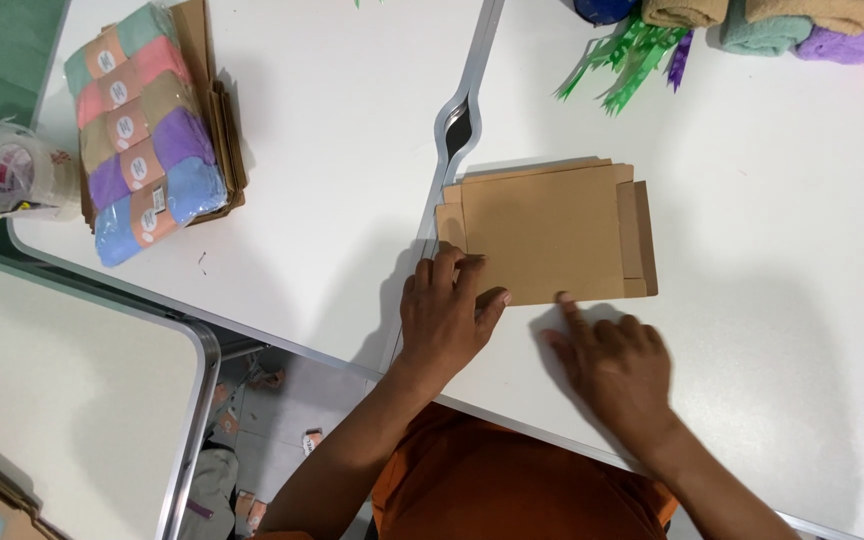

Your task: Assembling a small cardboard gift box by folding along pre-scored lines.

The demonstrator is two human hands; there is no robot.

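While the flat brown cardboard blank (pixel 550 232) is lying unfolded on the white bench (pixel 772 200), left hand (pixel 444 315) is pinning its near-left corner, fingers flat; right hand (pixel 617 365) is touching the near edge, fingers spread, gripping nothing.

One flat brown cardboard box blank (pixel 552 232) lies unfolded on the white table, just right of the seam between two tabletops. It is roughly rectangular, long side running left to right, plain and unprinted. Narrow flaps project at its left end; two stepped strips overlap along its right end.
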